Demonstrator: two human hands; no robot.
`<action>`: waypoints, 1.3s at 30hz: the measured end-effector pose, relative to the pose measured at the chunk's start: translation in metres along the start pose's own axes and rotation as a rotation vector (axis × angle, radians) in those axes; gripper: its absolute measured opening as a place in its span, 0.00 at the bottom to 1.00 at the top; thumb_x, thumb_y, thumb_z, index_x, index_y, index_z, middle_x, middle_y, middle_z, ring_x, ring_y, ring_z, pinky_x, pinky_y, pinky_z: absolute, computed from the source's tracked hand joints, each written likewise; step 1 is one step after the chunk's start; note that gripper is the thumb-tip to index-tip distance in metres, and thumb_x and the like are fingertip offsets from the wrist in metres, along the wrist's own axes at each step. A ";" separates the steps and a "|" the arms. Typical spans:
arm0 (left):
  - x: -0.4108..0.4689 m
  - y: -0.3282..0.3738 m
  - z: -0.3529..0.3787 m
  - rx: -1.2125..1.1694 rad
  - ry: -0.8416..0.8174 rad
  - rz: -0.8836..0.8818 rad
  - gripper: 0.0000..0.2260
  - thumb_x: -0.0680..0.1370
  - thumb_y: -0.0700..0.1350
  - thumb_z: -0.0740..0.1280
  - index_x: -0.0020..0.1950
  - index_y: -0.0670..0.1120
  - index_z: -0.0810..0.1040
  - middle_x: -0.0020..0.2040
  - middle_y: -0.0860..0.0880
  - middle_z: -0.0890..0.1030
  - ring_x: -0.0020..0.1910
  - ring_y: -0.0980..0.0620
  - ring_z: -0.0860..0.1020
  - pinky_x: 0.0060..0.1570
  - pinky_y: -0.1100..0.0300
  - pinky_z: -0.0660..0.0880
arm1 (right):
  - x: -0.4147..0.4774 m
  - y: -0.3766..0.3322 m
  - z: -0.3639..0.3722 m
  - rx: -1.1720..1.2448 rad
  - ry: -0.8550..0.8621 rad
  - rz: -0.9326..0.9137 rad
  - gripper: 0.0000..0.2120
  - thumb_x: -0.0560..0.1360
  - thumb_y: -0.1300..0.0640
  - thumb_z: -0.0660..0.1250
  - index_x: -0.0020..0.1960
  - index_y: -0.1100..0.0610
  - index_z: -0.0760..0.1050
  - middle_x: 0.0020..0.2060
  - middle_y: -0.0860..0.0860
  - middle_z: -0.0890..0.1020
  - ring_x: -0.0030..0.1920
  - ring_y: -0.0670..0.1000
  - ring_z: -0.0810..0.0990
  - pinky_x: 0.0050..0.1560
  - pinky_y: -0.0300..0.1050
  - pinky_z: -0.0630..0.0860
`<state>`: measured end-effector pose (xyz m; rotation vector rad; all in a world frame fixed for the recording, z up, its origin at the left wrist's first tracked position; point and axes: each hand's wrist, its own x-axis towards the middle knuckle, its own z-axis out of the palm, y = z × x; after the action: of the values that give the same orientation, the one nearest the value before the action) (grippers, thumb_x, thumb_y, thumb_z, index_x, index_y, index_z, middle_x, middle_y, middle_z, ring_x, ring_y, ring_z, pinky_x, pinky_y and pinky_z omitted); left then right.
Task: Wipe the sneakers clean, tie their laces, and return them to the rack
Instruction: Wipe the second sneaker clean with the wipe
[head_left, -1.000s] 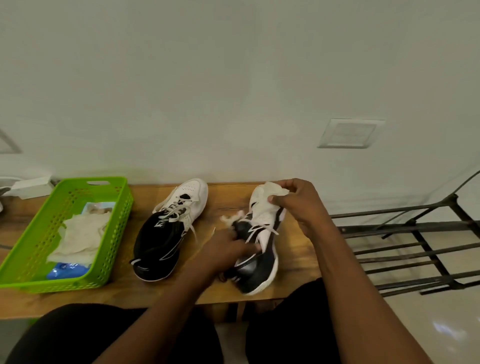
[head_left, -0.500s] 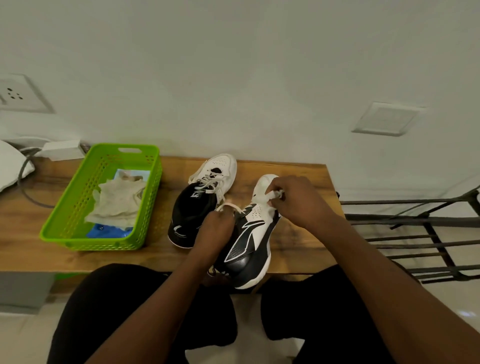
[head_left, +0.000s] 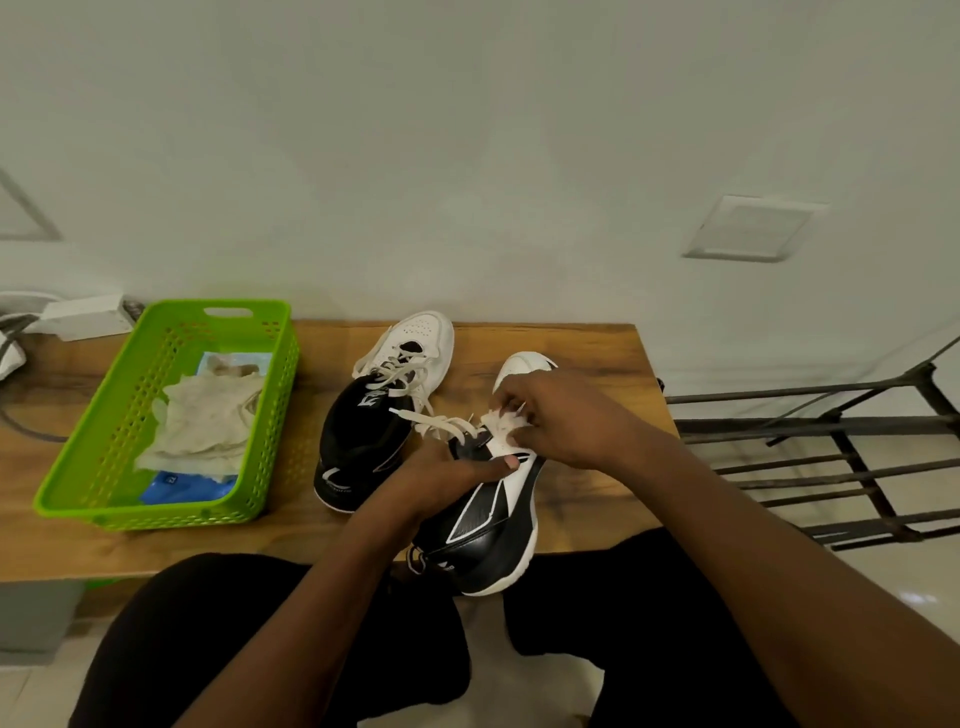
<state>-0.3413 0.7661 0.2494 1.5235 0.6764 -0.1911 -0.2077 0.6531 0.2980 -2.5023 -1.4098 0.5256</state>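
Observation:
Two black-and-white sneakers lie on the wooden table (head_left: 597, 358). The left sneaker (head_left: 363, 441) lies untouched with its laces loose. The right sneaker (head_left: 488, 530) points away from me, its heel hanging over the table's front edge. My left hand (head_left: 457, 475) grips it from the left at the tongue, thumb across the top. My right hand (head_left: 566, 415) is closed on a crumpled white wipe (head_left: 501, 422) pressed against the upper just behind the white toe. A loose lace (head_left: 436, 422) trails to the left of the hands. The black metal rack (head_left: 857, 431) stands to the right of the table.
A green plastic basket (head_left: 156, 517) sits on the table's left part, holding a used pale cloth (head_left: 208, 421) and a blue packet (head_left: 182, 488). A white adapter (head_left: 83, 317) with cables lies behind it by the wall. My legs are below the table's front edge.
My right hand with the wipe has slid back from the sneaker's toe to the lace area. My left hand has shifted its grip on the sneaker's middle. The view has swung about.

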 end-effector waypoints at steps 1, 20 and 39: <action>0.002 -0.001 0.001 -0.007 0.014 0.001 0.17 0.71 0.51 0.79 0.58 0.49 0.82 0.52 0.52 0.86 0.52 0.53 0.84 0.53 0.58 0.79 | 0.001 -0.001 0.001 -0.004 -0.019 0.000 0.17 0.74 0.58 0.70 0.63 0.53 0.77 0.54 0.49 0.81 0.53 0.49 0.79 0.47 0.38 0.72; 0.006 0.001 0.013 0.389 0.302 0.283 0.20 0.69 0.59 0.74 0.55 0.50 0.78 0.48 0.55 0.83 0.50 0.54 0.80 0.52 0.52 0.78 | 0.010 0.017 0.000 -0.210 0.365 0.042 0.12 0.77 0.60 0.64 0.59 0.53 0.80 0.53 0.51 0.80 0.56 0.54 0.72 0.48 0.47 0.72; -0.006 0.000 0.016 0.389 0.298 0.370 0.12 0.73 0.55 0.74 0.49 0.53 0.75 0.43 0.57 0.79 0.46 0.55 0.78 0.46 0.55 0.76 | -0.015 -0.001 0.022 0.029 0.397 -0.110 0.08 0.78 0.54 0.65 0.55 0.56 0.78 0.49 0.51 0.80 0.51 0.52 0.71 0.48 0.49 0.72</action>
<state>-0.3416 0.7495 0.2507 2.0468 0.5973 0.2013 -0.2248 0.6408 0.2816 -2.3203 -1.3561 0.0220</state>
